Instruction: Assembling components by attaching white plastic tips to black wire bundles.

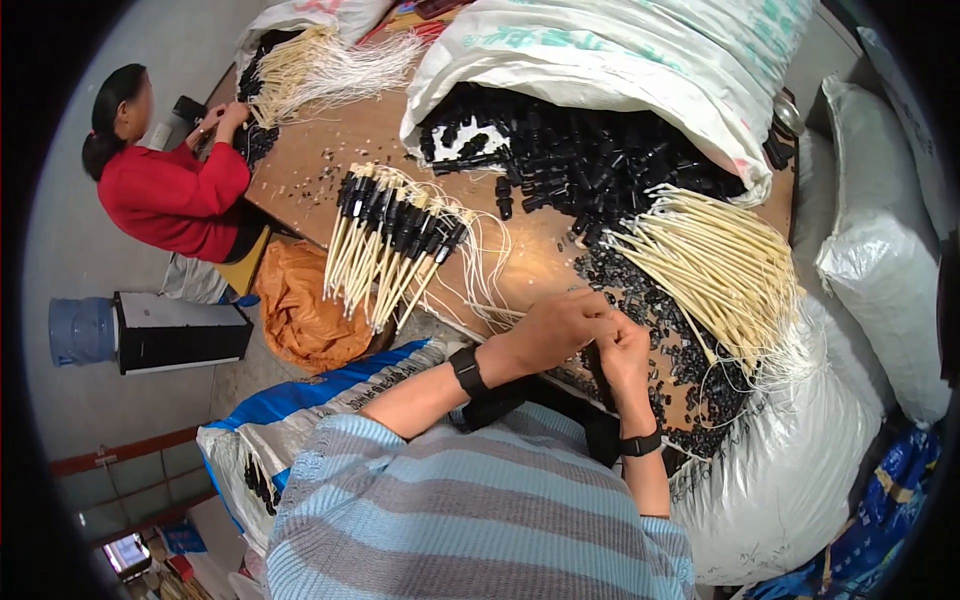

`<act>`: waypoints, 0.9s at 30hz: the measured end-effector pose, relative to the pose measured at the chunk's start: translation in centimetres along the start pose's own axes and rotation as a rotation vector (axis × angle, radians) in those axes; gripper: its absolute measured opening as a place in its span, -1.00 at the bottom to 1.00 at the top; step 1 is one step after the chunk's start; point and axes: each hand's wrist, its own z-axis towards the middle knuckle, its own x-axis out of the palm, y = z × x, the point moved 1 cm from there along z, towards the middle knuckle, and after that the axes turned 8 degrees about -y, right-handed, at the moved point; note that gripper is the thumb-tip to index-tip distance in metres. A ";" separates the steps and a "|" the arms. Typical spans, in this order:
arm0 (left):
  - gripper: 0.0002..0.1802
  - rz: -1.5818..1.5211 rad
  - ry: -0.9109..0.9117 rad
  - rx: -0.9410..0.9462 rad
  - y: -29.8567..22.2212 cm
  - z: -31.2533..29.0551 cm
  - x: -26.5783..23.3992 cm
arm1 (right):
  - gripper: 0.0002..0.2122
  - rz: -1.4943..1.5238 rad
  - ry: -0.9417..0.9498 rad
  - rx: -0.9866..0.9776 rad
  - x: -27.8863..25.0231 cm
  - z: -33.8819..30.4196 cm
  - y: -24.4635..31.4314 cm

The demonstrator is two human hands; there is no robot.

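My left hand (548, 333) and my right hand (626, 360) meet above the near edge of the table, fingertips pressed together. Both are closed, and the fingers hide whatever is between them. A pale cord end shows beside the left hand, but I cannot tell whether it is held. To the left lies a bundle of cream cables with black connectors (395, 225), their thin white wires (487, 262) trailing toward my left hand. Small black clips (690, 385) are scattered beside and beyond my right hand. Farther right is a fanned pile of cream cables (715, 275) without black connectors.
A white woven sack (620, 45) spills black connector housings (600, 150) onto the brown table (330, 125). Full white sacks (885, 240) stand at the right. At the far left, a person in red (180, 195) works beside another cable pile (335, 75). An orange bag (310, 305) lies below.
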 end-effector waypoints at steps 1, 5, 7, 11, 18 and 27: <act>-0.70 0.001 -0.003 -0.006 0.4 -0.2 -0.1 | -0.85 -0.002 0.006 0.001 0.0 -0.3 0.7; -0.57 -0.160 -0.148 -0.167 0.9 -0.3 -0.9 | -0.87 -0.193 -0.140 -0.193 0.6 -0.8 2.5; -0.69 -0.462 -0.130 -0.822 1.3 -0.8 -0.8 | -0.86 -0.390 -0.335 -0.636 1.0 -0.8 2.6; -0.77 -0.428 -0.126 -0.736 2.0 -1.2 -0.7 | -0.88 -0.518 -0.301 -0.651 1.0 -1.5 2.9; -0.82 -0.335 -0.180 -0.611 1.7 -0.6 -1.9 | -0.84 -0.300 -0.254 -0.662 0.4 -1.7 3.0; -0.51 -0.101 0.199 -0.227 1.1 -0.1 -2.6 | -0.83 0.891 0.108 0.174 -2.6 -1.4 3.9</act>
